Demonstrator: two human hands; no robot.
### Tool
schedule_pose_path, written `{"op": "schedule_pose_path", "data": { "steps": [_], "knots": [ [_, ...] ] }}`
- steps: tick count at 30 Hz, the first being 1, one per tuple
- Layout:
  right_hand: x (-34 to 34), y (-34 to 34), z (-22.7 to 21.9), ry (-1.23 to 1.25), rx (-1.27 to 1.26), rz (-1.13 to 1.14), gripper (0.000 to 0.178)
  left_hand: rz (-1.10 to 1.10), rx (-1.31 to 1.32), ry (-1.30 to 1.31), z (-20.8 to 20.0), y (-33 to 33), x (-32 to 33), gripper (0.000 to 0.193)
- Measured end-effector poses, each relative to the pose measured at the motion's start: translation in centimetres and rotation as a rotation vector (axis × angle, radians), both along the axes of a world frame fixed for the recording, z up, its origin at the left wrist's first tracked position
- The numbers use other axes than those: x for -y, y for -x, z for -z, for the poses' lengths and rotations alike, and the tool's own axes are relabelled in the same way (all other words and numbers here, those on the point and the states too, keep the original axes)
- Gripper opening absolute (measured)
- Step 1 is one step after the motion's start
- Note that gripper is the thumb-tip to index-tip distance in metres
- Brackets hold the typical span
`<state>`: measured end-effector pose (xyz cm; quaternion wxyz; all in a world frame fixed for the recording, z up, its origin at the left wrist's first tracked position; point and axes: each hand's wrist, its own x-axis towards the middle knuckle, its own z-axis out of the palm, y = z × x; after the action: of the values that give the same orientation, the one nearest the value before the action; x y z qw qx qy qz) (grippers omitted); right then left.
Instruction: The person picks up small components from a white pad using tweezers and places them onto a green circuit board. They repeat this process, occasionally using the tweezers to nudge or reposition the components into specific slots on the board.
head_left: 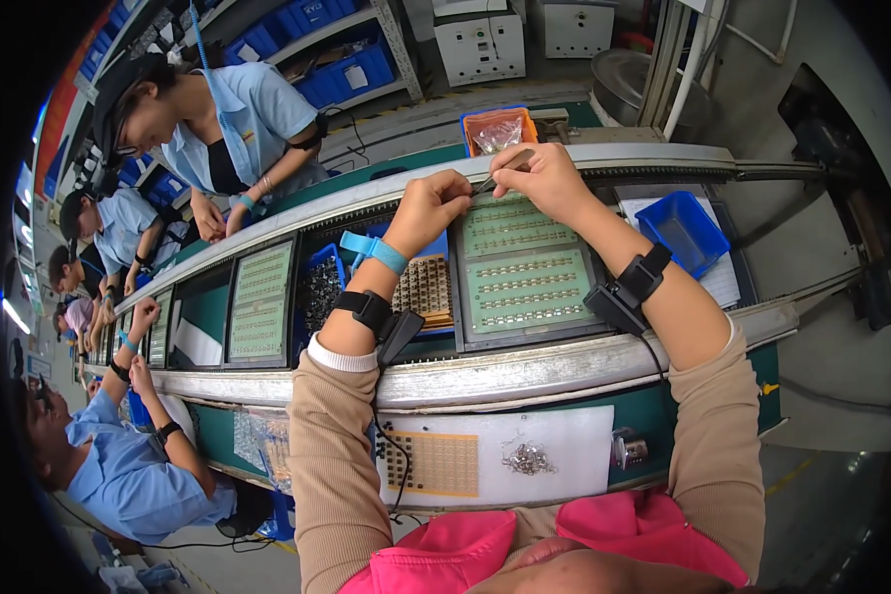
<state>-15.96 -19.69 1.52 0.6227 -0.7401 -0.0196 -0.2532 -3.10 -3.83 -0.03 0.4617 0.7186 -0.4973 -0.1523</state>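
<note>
Both my hands meet over the far edge of a green circuit board panel (527, 289) lying in a dark frame on the conveyor. My left hand (429, 210) is closed in a pinch, its fingertips at the board's far left corner; what they hold is too small to make out. Between the thumb and fingers of my right hand (546, 180) is a slim dark metal tool that looks like tweezers (511, 164), its tip pointing at the left fingertips. Rows of small metallic parts run across the board. A blue strap (374, 251) circles my left wrist.
Blue bins (681, 234) stand right and left of the board, one with dark parts (322, 292). An orange bin (500, 129) sits beyond the rail. Nearer me, a white mat (554, 426) bears a tan perforated sheet (436, 463) and metal pieces (529, 458). Co-workers sit at left.
</note>
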Motion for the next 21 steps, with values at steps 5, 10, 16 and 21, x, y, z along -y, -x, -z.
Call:
{"op": "schedule_pose_path", "data": {
  "steps": [5,10,16,21],
  "knots": [
    [0.3,-0.1,0.0,0.01,-0.06,-0.017,0.007,-0.033,0.034,0.034,0.5,-0.5,0.1,0.01],
    [0.4,-0.1,-0.1,0.016,-0.093,0.022,0.007,-0.057,0.221,0.057,0.5,-0.6,0.3,0.007],
    [0.0,0.3,-0.7,0.008,-0.074,0.014,0.008,-0.052,-0.094,0.011,0.6,-1.3,-0.1,0.006],
    [0.0,1.3,-2.0,-0.015,-0.033,-0.018,0.009,-0.001,-0.351,0.084,-1.2,-0.3,-0.3,0.008]
  ]
}}
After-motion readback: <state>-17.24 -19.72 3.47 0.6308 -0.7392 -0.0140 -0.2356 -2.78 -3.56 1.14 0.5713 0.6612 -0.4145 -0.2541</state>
